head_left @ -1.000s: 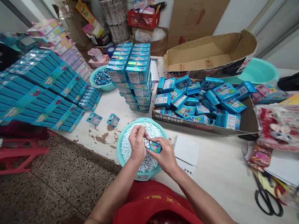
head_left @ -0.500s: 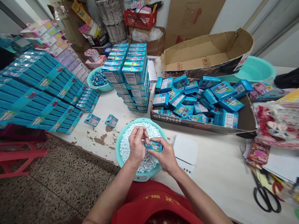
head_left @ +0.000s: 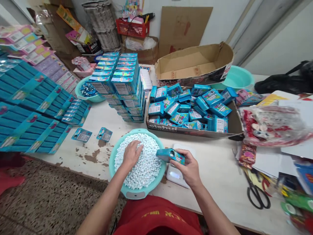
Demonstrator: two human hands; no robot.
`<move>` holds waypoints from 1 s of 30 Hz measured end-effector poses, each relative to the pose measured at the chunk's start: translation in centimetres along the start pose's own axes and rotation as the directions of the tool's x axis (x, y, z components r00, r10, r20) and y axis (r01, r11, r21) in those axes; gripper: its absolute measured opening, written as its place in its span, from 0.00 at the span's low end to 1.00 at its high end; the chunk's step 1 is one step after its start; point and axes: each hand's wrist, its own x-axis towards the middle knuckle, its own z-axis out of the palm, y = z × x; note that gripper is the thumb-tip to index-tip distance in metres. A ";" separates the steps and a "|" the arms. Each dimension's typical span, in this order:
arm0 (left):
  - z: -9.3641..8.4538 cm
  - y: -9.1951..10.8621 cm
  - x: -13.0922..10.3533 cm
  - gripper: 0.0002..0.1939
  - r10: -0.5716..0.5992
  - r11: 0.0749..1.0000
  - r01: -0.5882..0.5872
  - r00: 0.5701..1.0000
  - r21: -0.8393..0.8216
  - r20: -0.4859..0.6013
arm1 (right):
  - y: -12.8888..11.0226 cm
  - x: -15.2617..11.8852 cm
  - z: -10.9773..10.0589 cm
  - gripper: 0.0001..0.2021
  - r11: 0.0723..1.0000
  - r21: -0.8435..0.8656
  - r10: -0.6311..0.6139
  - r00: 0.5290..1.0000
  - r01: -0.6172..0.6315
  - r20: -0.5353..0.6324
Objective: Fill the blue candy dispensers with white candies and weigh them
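Observation:
A turquoise basin full of small pale candies stands at the table's front edge. My left hand rests on the candies, its fingertips partly sunk among them; whether they pinch any is hidden. Over the basin's right rim, my right hand grips a small blue candy box, tilted, with a round hole showing in its side. Beneath that hand lies a white scale, partly covered. Two blue boxes lie on the table left of the basin.
Behind the basin stand stacked blue boxes and a carton heaped with blue boxes. Packed displays fill the left side. Black scissors and a plastic bag of red-and-white items lie at right. An open carton is at the back.
My left hand has left the box and gone down onto the candies. My right hand has carried the box right and turned it. The view has shifted.

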 end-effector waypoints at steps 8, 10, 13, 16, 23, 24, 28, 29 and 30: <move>2.3 -0.1 -1.3 0.28 -0.028 0.823 -0.104 0.974 0.559 0.224 | 6.2 0.3 -4.7 0.19 0.940 -0.336 -0.004 0.985 -0.056 -0.174; 2.4 0.1 -1.2 0.28 -0.055 0.806 -0.095 0.971 0.584 0.234 | 6.3 0.9 -5.4 0.20 0.912 -0.409 -0.072 0.987 0.006 -0.147; 2.8 0.1 -0.7 0.26 -0.073 0.786 -0.087 0.970 0.612 0.232 | 4.0 4.1 -8.1 0.24 0.841 -0.532 -0.260 0.937 0.101 -0.234; 3.3 0.0 -0.3 0.23 -0.052 0.772 -0.101 0.974 0.628 0.220 | 0.6 10.5 -12.2 0.24 0.762 -0.643 -0.276 0.859 -0.077 -0.431; 3.5 -0.6 0.6 0.18 -0.081 0.768 -0.056 0.980 0.637 0.184 | -0.3 20.7 -16.2 0.20 0.780 -0.461 0.080 0.799 -0.422 -0.596; 3.4 -0.8 0.6 0.17 -0.068 0.786 -0.053 0.983 0.616 0.172 | 0.1 20.9 -16.3 0.18 0.797 -0.431 0.091 0.790 -0.423 -0.607; 2.9 -1.7 0.8 0.14 -0.007 0.895 -0.024 0.998 0.446 0.068 | -0.3 20.5 -17.5 0.19 0.880 -0.326 0.082 0.786 -0.346 -0.613; 2.7 -1.8 0.9 0.13 -0.004 0.925 -0.009 1.000 0.380 0.031 | -0.8 20.1 -17.8 0.21 0.906 -0.297 0.062 0.789 -0.301 -0.611; 2.4 -1.9 0.9 0.11 -0.021 0.952 0.021 1.000 0.307 -0.002 | -1.5 19.6 -18.1 0.23 0.931 -0.266 0.038 0.791 -0.250 -0.611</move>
